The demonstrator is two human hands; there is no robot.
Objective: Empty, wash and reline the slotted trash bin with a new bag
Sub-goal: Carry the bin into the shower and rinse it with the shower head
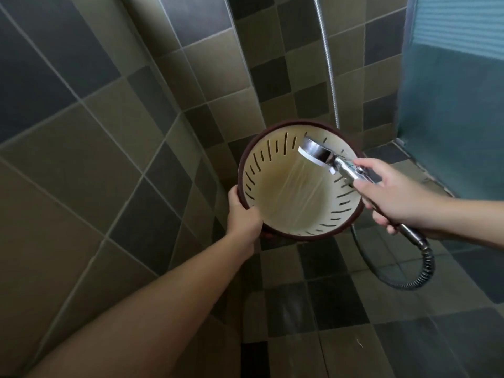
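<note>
Bin-washing is under way, and the risks start closest to you, at the wet tiled floor (341,301) under your feet: runoff is likely pooling there, so a shift of weight could slide. Your left hand (242,214) is closed on the near-left rim of the slotted trash bin (272,186), which you hold off the floor, tilted with its mouth toward you and no bag inside. That is a one-sided grip on a wet rim (slippery, I would guess), and as water loads the base the bin may twist or drop. Your right hand (395,195) is wrapped around the handle of the shower head (316,154), spraying into the bin from its far-right edge. Spray can escape through the slots and wet your arms. Beyond, the hose (425,266) loops low beside the bin and could snag it when you turn toward the tiled wall (218,64).
</note>
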